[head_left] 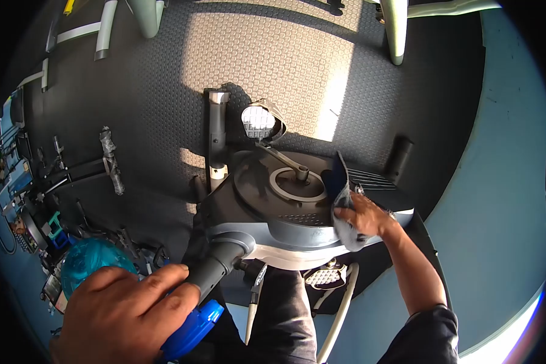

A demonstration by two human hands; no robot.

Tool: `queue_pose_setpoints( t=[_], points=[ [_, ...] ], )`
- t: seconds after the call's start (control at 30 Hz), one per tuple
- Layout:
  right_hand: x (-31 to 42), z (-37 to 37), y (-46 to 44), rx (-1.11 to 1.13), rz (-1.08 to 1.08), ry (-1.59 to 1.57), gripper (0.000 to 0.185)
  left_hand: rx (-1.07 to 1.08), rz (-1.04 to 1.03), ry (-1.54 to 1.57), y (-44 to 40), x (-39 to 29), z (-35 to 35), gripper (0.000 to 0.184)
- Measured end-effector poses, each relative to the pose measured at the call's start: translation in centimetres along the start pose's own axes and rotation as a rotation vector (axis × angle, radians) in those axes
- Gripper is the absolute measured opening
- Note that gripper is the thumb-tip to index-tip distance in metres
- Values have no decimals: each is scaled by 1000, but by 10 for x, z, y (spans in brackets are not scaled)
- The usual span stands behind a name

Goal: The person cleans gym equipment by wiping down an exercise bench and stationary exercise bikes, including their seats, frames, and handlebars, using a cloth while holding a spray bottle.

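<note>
Cloth (346, 233): was gripped in right hand (367, 216) against edge of bike (255, 189), centre right. Clasped spray bottle (94, 258) in left hand (130, 309). Opened onto floor (267, 51), upper centre.

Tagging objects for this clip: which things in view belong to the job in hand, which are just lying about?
Job:
cloth, in right hand
exercise bike
spray bottle, in left hand

Just around:
wrapped bar, left
pale frame leg, top right

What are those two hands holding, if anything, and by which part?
The right hand holds a cloth, gripped about its middle. The left hand holds a teal bottle with a blue top, gripped between its two ends.
</note>
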State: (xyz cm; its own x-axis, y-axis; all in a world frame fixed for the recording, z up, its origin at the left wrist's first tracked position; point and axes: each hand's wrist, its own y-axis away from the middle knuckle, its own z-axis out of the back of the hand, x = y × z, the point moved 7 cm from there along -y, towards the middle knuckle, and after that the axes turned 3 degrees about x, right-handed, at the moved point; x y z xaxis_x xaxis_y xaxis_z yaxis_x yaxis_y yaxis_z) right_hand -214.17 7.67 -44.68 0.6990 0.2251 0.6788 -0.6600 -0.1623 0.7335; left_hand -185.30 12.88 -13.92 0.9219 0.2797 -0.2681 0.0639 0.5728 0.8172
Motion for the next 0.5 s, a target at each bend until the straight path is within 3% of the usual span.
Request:
queue_pose_setpoints(
  t=[0.07,0.13,0.17,0.23,0.33,0.37,0.4,0.5],
  points=[
    [-59,-11,-40,23,98,104,52,-25,24,-7,-3,-2,4,27],
    [-117,-43,-105,310,151,442,45,1,43,-28,-5,0,4,27],
    [-123,-41,-135,249,34,365,45,25,54,-46,-6,3,3,27],
    [-137,-55,-204,348,16,399,49,5,125,-8,-8,12,4,25],
    [-107,-79,-288,380,297,406,56,-63,222,72,-9,22,6,22],
    [-93,-80,-302,229,399,239,59,-89,248,89,-8,23,6,21],
    [-84,-86,-310,244,421,238,59,-115,274,106,-8,24,6,21],
    [-88,-73,-306,177,236,-46,64,-86,224,-16,-9,18,2,21]
  ],
)
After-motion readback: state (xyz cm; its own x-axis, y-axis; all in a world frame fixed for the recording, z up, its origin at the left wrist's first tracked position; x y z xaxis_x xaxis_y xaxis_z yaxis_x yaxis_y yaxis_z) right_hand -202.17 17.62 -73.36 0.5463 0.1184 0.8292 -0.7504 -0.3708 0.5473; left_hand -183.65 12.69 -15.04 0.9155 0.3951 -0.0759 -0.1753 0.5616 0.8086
